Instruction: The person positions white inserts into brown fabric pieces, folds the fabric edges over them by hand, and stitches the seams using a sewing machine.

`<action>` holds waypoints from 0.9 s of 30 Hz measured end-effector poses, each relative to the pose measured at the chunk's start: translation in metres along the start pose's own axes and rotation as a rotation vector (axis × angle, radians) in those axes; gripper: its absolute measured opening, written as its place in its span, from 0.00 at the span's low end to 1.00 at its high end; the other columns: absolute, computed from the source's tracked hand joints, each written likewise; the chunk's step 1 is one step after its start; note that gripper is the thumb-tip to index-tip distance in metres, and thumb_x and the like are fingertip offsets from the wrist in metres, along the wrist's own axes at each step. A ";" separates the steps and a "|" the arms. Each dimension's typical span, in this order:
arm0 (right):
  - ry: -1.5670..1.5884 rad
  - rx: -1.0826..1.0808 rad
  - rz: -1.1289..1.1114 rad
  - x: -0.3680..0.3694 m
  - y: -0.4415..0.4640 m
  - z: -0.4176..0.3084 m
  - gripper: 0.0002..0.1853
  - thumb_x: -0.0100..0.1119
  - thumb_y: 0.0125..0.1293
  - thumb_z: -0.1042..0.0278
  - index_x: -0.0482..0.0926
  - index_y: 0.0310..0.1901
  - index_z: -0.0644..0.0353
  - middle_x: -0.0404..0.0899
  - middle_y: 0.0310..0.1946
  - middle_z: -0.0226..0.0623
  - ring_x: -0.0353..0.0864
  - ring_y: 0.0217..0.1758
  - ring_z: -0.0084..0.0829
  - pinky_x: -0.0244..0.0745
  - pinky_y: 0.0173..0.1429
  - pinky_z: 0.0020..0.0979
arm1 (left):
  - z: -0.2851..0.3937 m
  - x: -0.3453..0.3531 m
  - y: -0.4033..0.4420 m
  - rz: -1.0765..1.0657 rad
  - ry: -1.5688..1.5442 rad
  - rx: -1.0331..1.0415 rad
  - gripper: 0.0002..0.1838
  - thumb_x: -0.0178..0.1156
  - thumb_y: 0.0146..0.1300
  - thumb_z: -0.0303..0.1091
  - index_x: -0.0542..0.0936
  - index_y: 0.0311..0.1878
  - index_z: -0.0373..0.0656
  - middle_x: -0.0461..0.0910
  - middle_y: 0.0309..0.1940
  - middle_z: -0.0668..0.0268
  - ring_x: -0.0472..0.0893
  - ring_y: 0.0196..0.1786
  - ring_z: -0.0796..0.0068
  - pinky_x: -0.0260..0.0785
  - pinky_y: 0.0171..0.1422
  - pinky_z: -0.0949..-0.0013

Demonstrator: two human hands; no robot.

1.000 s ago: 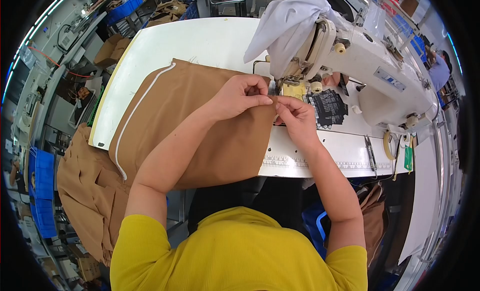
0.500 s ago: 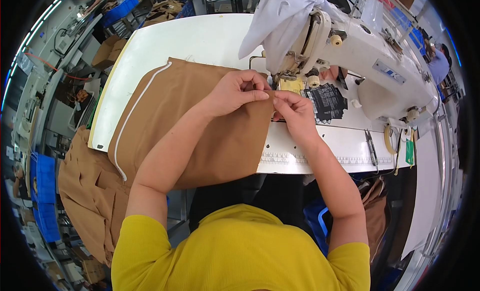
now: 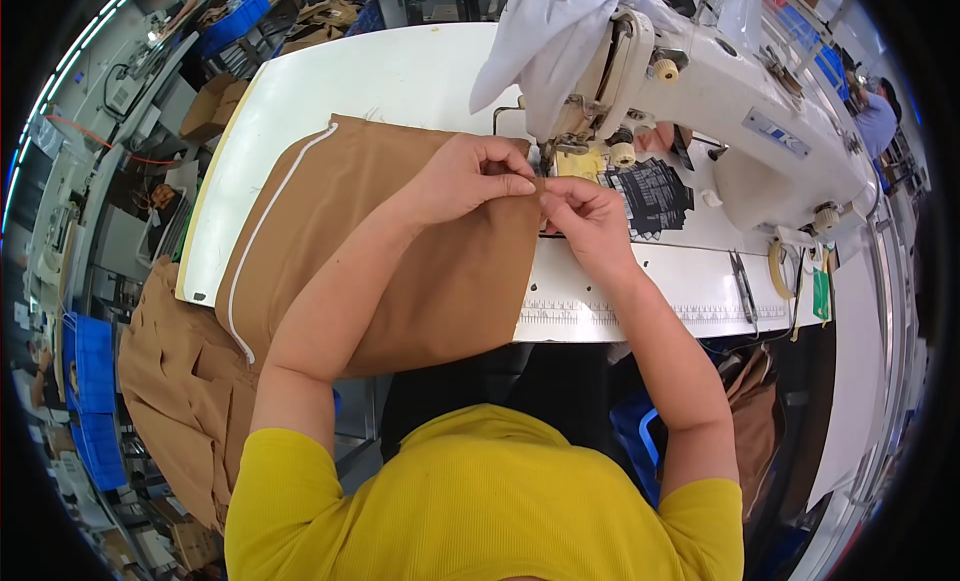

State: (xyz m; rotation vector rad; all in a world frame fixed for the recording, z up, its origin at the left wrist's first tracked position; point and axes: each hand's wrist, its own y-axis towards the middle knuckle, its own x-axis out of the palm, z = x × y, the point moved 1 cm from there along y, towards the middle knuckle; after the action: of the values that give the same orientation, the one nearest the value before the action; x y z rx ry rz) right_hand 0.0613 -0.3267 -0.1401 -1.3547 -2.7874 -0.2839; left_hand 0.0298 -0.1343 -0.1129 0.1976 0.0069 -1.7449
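Note:
A brown fabric panel (image 3: 440,291) lies over the white table and hangs past its front edge. White piping (image 3: 262,226) runs along its left side. My left hand (image 3: 470,181) pinches the panel's right edge between thumb and fingers. Close beside it, my right hand (image 3: 585,216) pinches the same edge near the corner. Both sets of fingertips almost meet, just in front of the sewing machine (image 3: 760,121) and its needle area (image 3: 547,159). What lies right between the fingertips is too small to make out beyond the cloth.
Black printed labels (image 3: 655,196) lie right of the needle. Thread snips (image 3: 742,286) and a tape roll (image 3: 780,269) sit farther right, behind a printed ruler (image 3: 650,313). White cloth (image 3: 545,51) drapes the machine head. More brown fabric (image 3: 185,391) hangs at left; a co-worker (image 3: 878,121) is at far right.
Both hands keep their pinch on the fabric edge, with only a slight shift of the fingers. The view has moved a little; the panel lies almost as before.

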 end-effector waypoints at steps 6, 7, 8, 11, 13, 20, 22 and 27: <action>-0.345 0.132 -0.029 0.031 -0.028 -0.008 0.21 0.63 0.58 0.75 0.71 0.53 0.63 0.78 0.24 0.29 0.73 0.25 0.19 0.71 0.35 0.23 | -0.003 -0.016 0.007 0.123 0.198 0.154 0.06 0.67 0.61 0.30 0.83 0.36 0.37 0.79 0.30 0.74 0.72 0.34 0.87 0.65 0.40 0.78; -0.359 0.223 -0.103 0.039 -0.039 -0.012 0.25 0.59 0.56 0.81 0.68 0.57 0.64 0.78 0.27 0.27 0.76 0.32 0.15 0.71 0.36 0.20 | 0.001 -0.016 0.008 0.116 0.197 0.151 0.06 0.67 0.61 0.30 0.83 0.36 0.37 0.79 0.30 0.74 0.72 0.34 0.87 0.65 0.40 0.78; -0.244 0.209 -0.105 0.050 -0.054 -0.013 0.21 0.58 0.57 0.82 0.70 0.54 0.64 0.77 0.28 0.27 0.74 0.32 0.14 0.72 0.36 0.20 | 0.006 -0.016 0.008 0.125 0.117 0.177 0.06 0.66 0.62 0.30 0.82 0.37 0.37 0.79 0.31 0.75 0.72 0.35 0.87 0.66 0.42 0.79; -0.245 0.232 -0.206 0.066 -0.098 -0.011 0.07 0.64 0.62 0.75 0.79 0.41 0.64 0.74 0.28 0.25 0.70 0.31 0.12 0.72 0.37 0.20 | 0.007 -0.019 0.011 0.093 0.018 0.190 0.05 0.64 0.65 0.29 0.81 0.39 0.38 0.78 0.33 0.76 0.74 0.38 0.87 0.68 0.46 0.79; -0.120 0.299 -0.267 0.067 -0.123 -0.006 0.06 0.63 0.63 0.76 0.79 0.41 0.64 0.75 0.28 0.24 0.71 0.31 0.12 0.72 0.38 0.20 | 0.005 -0.017 0.010 0.050 -0.049 0.167 0.04 0.64 0.64 0.28 0.81 0.38 0.37 0.78 0.34 0.76 0.74 0.38 0.87 0.68 0.46 0.78; 0.053 0.330 -0.086 0.051 -0.168 0.063 0.05 0.64 0.64 0.72 0.79 0.35 0.64 0.69 0.23 0.23 0.64 0.26 0.13 0.64 0.32 0.20 | -0.005 -0.016 0.011 0.113 0.240 0.193 0.05 0.64 0.64 0.29 0.81 0.39 0.38 0.77 0.32 0.76 0.73 0.37 0.87 0.66 0.43 0.79; 0.056 0.322 -0.088 0.055 -0.166 0.065 0.04 0.63 0.63 0.73 0.80 0.35 0.64 0.69 0.24 0.24 0.64 0.26 0.14 0.65 0.33 0.21 | 0.001 -0.008 0.014 0.144 0.344 0.000 0.06 0.65 0.63 0.31 0.81 0.38 0.39 0.77 0.29 0.76 0.72 0.34 0.87 0.65 0.39 0.80; -0.042 0.245 -0.246 0.049 -0.165 0.057 0.06 0.63 0.61 0.73 0.81 0.39 0.64 0.75 0.29 0.34 0.74 0.30 0.24 0.72 0.38 0.27 | -0.012 0.010 0.024 0.132 0.299 -0.138 0.07 0.65 0.61 0.32 0.81 0.35 0.37 0.76 0.27 0.74 0.71 0.32 0.85 0.65 0.38 0.76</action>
State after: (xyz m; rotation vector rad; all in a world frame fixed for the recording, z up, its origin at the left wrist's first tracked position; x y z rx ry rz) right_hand -0.0954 -0.3786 -0.2162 -0.9795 -2.9044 0.0812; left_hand 0.0529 -0.1468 -0.1236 0.3480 0.3240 -1.5638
